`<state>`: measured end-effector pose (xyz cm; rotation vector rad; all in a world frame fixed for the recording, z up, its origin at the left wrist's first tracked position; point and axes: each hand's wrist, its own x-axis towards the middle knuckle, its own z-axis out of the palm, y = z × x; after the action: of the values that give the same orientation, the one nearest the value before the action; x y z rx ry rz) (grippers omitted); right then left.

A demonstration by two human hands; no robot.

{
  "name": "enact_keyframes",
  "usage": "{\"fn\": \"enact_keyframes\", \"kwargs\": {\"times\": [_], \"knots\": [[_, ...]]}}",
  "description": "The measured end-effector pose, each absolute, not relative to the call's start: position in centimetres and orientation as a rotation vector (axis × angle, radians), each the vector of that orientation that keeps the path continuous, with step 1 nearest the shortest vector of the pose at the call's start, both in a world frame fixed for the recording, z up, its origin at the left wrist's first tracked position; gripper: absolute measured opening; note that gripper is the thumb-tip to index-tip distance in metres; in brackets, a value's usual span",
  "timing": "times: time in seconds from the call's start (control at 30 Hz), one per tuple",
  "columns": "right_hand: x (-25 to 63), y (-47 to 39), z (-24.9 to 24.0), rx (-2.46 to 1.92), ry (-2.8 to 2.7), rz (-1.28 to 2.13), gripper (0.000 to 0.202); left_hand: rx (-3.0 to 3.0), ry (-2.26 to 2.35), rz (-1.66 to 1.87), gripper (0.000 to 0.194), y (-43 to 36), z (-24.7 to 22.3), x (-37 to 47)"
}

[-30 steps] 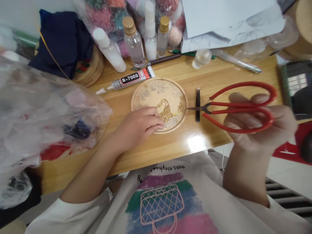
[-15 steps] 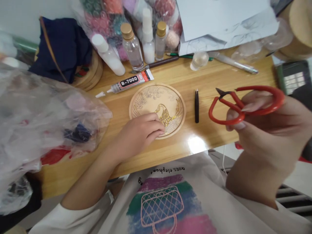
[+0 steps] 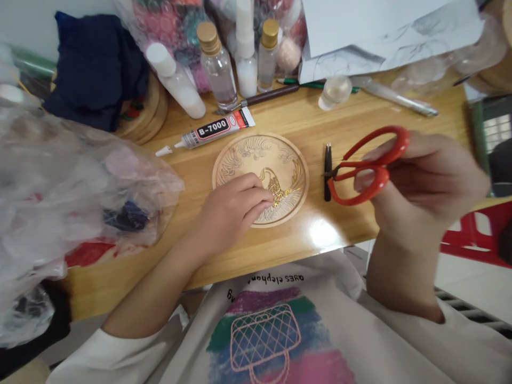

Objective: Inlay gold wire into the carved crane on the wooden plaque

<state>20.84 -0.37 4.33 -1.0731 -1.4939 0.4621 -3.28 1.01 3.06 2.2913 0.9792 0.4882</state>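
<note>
A round wooden plaque (image 3: 276,144) with engraved waves and a gold-outlined bird lies on the table. My left hand (image 3: 240,208) rests on its lower left, fingers pressed together at the gold lines; whatever they may pinch is too small to make out. My right hand (image 3: 416,181) is raised to the right of the plaque, thumb and fingers at the handles of red-handled scissors (image 3: 378,186). Their dark blades point left, over black tweezers (image 3: 327,184) on the table. Above the plaque lies a B-7000 glue tube (image 3: 216,128), its white cap off beside the nozzle.
Bottles (image 3: 218,74), a dark-handled tool (image 3: 272,95), a small clear jar (image 3: 335,93) and a silver pen (image 3: 400,98) line the back, near papers (image 3: 384,32). Plastic bags (image 3: 80,186) cover the left side. A dark blue cloth (image 3: 96,69) sits on a round wooden box.
My right hand has moved left with the scissors, bringing them over the tweezers, and their handles are closer together. My left hand stays at the plaque. The view has shifted slightly.
</note>
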Motion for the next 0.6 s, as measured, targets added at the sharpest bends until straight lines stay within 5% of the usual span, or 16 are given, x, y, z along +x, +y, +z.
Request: {"fn": "enact_keyframes", "kwargs": {"times": [0.23,0.6], "knots": [[20.7,0.0,3.1,-1.141,-1.541,0.433,0.003,2.302,1.019,0.488,0.02,0.9,3.0,-3.0],[20.7,0.5,0.9,-1.199,-1.294,0.259,0.034,2.362,1.05,0.436,0.022,0.9,3.0,-2.8]]}}
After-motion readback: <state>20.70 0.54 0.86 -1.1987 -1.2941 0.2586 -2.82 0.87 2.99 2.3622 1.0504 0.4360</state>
